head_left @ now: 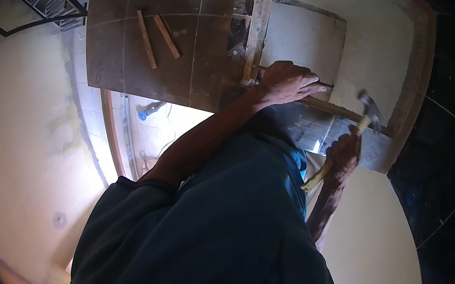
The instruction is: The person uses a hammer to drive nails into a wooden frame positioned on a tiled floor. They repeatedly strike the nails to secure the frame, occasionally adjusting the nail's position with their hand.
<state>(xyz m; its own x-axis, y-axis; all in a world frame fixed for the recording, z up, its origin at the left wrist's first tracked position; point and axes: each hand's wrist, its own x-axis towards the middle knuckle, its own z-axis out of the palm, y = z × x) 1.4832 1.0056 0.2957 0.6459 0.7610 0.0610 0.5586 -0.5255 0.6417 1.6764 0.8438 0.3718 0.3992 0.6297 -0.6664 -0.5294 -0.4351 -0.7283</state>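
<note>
My right hand (343, 154) is closed round the yellowish handle of a hammer (363, 124), its metal head raised and a little blurred. Further left, my left hand (289, 84) is closed at the near edge of a recessed pale panel (304, 40). A small dark tip shows beyond its fingers, pointing right; what the hand holds is mostly hidden. The hammer head is apart from the left hand, to its right. A wooden strip (313, 103) runs along the recess's near side, just below the left hand.
Two short wooden sticks (148, 39) lie on the dark tiled surface (205, 70) at the left. A wooden upright (258, 28) borders the recess. Below the tiles are a pipe fitting with a blue end (143, 115) and loose wire. A black metal frame (42, 20) stands far left.
</note>
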